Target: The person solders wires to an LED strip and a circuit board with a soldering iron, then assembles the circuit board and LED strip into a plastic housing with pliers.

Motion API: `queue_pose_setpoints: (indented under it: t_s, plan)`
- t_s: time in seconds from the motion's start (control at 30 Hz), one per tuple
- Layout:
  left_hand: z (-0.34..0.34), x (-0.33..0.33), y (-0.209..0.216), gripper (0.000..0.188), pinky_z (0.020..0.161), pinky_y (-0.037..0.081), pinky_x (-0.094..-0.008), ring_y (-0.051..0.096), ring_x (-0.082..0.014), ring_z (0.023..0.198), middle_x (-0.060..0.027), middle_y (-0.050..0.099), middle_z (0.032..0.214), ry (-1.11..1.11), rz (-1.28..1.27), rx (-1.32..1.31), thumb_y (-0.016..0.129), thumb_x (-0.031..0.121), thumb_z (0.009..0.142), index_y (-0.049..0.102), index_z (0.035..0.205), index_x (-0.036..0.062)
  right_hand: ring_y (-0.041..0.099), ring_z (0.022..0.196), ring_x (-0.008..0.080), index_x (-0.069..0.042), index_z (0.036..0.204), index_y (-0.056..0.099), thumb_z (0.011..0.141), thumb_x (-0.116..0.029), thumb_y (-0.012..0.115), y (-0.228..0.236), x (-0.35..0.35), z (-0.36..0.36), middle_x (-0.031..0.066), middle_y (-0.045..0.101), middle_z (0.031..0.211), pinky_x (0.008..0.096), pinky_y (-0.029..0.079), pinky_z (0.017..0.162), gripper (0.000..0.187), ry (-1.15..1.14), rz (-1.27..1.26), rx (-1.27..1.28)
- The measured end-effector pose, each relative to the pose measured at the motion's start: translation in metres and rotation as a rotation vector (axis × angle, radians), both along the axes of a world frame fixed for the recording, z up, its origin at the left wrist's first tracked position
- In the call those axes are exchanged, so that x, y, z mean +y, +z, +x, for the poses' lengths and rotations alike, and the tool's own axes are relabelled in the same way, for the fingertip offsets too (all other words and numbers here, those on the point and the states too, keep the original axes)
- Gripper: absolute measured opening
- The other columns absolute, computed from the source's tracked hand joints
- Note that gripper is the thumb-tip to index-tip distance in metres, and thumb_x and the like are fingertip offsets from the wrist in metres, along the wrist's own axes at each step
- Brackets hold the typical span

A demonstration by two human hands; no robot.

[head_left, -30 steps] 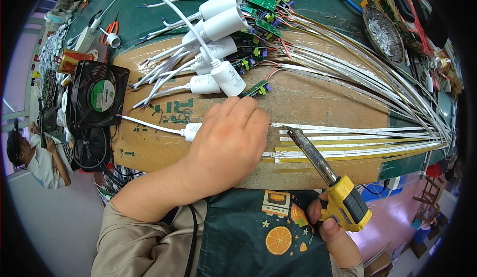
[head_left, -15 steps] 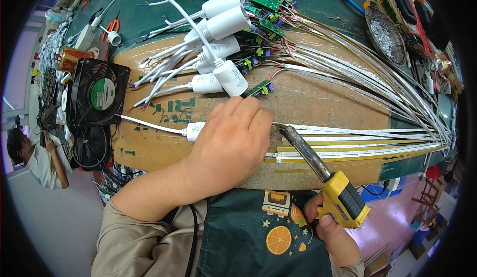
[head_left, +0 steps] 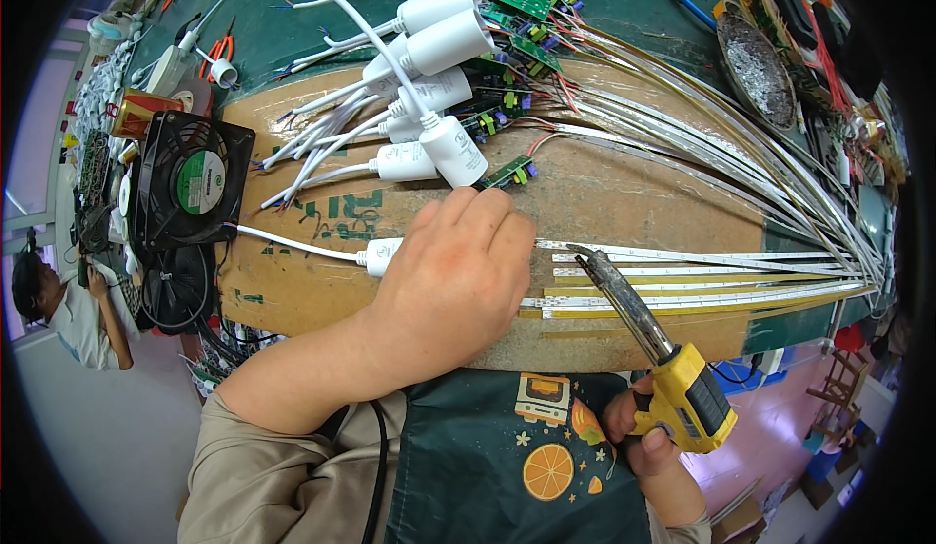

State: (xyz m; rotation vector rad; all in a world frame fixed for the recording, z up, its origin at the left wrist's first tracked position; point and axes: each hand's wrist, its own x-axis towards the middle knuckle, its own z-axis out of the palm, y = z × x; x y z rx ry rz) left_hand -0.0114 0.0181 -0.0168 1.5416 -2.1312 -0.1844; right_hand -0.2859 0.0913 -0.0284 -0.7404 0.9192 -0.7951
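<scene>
My left hand (head_left: 453, 276) is closed with its back up, low over the cardboard, and hides what its fingers hold. From under its left side sticks a white plastic cap (head_left: 378, 256) with a white cable (head_left: 292, 242). Close to its right side lie the left ends of several flat white LED strips (head_left: 663, 287). My right hand (head_left: 645, 437) grips the yellow and black handle of a soldering iron (head_left: 687, 398), held tilted at the cardboard's near side. The iron's dark tip is just right of my left hand, over the strip ends; whether it touches them I cannot tell.
White caps with cables (head_left: 444, 47) lie heaped with green circuit boards (head_left: 522, 0) behind my left hand. A black fan (head_left: 190, 181) stands at left, a dish of grey scraps (head_left: 759, 71) at back right. Another person (head_left: 88, 310) sits at far left.
The soldering iron and my right hand have shifted slightly right, drawing the tip a little away from my left hand. My left hand stays almost in place.
</scene>
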Motion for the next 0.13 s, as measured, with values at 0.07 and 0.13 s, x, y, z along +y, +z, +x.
queue_pose_setpoints:
  t_s: [0.07,0.13]
  plan:
    - [0.0002,0.0001,0.0000,0.011,0.065,0.042,-0.0368,0.051,-0.0260,0.075,-0.0097,0.048,0.080,0.002,0.002,-0.001,0.060,0.004,0.069,0.052,0.077,0.0041,0.046,0.051,0.0156,-0.004,0.117,0.044,0.073,-0.044,0.072,0.0005,0.0005,-0.0016,0.0032,0.046,0.064,0.0288,0.041,0.050,0.066,0.004,0.013,-0.005]
    - [0.0003,0.0003,-0.0001,0.012,0.065,0.042,-0.0371,0.051,-0.0260,0.075,-0.0098,0.048,0.080,0.004,0.000,0.001,0.061,0.005,0.069,0.053,0.078,0.0041,0.047,0.051,0.0160,-0.004,0.118,0.043,0.072,-0.045,0.072,0.0003,0.0016,-0.0037,0.0039,0.048,0.065,0.0290,0.041,0.050,0.068,0.010,0.035,-0.005]
